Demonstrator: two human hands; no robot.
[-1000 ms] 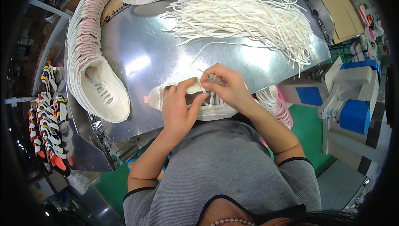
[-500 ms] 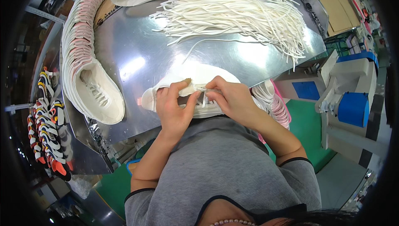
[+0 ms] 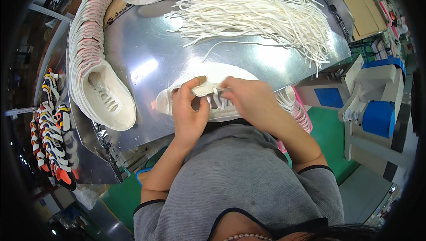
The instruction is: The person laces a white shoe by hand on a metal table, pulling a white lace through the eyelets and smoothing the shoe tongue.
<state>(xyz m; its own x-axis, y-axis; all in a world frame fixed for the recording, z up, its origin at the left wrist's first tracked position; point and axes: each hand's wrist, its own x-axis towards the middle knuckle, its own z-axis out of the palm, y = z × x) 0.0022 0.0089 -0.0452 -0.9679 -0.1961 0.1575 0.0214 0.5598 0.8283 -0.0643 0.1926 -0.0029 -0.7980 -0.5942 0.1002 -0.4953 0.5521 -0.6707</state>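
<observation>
One white shoe upper (image 3: 217, 69) lies on the tabletop (image 3: 142, 46) at our clock's centre, twelve being the far side. A small pink tab (image 3: 154, 104) marks its nine o'clock end. Near side sits close to the grey shirt (image 3: 239, 165), presumably for short reach.

Left hand (image 3: 190, 110) enters from seven, its fingers curled over the upper's opening and gripping the edge by the tongue (image 3: 205, 89). We judge that this steadies the piece and keeps the throat spread. Right hand (image 3: 253, 101) enters from four, fingers drawn in near the tongue; blur hides them, so we cannot tell whether they grasp anything. White lacing (image 3: 216, 100) crosses the throat between the hands.

At one, a lace bundle (image 3: 253, 17) lies with strands roughly aligned, perhaps for easy picking; one loose strand (image 3: 239, 42) curves along its near side. At ten, more uppers nest in a curving stack (image 3: 86, 46), likely to save room.

Materials: we note bare, shiny metal under everything, throwing glare. Laces look matte, narrow and limp. Stacked uppers look thin and pliable, hollow like scoops, pink showing between white layers. Shirt cloth is finely ribbed.
</observation>
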